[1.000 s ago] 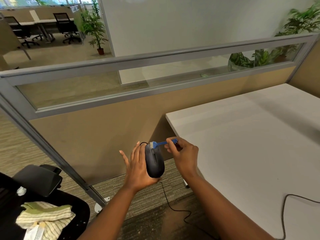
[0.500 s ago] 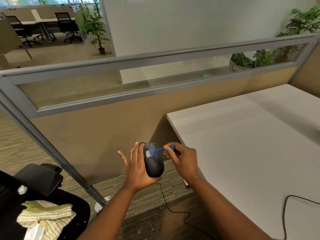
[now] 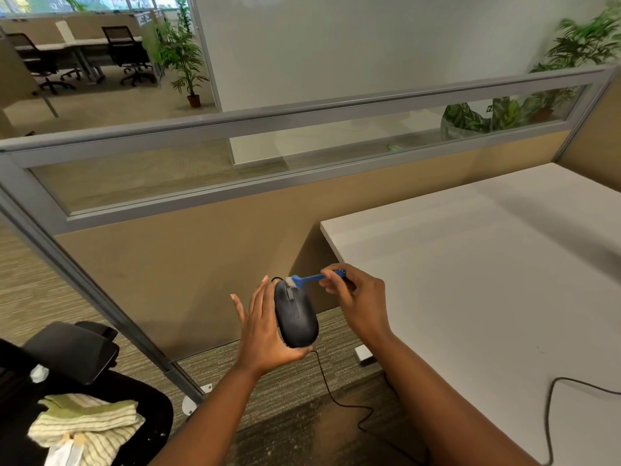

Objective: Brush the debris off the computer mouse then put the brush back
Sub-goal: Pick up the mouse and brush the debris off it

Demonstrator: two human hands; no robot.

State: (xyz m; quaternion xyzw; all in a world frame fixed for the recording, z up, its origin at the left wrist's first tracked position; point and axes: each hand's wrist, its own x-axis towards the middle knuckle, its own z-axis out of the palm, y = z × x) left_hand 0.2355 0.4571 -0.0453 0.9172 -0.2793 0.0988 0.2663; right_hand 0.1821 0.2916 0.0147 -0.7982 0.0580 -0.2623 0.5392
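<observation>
The left hand (image 3: 265, 331) is cradling the black computer mouse (image 3: 295, 314) in the air, off the near left corner of the white desk (image 3: 487, 280) and above the carpet. The mouse is lying lengthwise against the palm, its rounded rear end sitting at the heel of the hand, with the fingers (image 3: 260, 297) running straight up along its left side and the thumb standing apart to the left. The right hand (image 3: 359, 297) is pinching the blue brush (image 3: 311, 279) by its handle between thumb and curled fingertips, level with the front of the mouse. The white bristles are touching the mouse's front end, just beside the scroll wheel. The mouse cable (image 3: 336, 391) is hanging from under the left hand toward the floor, then running toward the desk. A striped cloth (image 3: 87, 428) is lying on a black chair (image 3: 67, 358), well left of the desk.
</observation>
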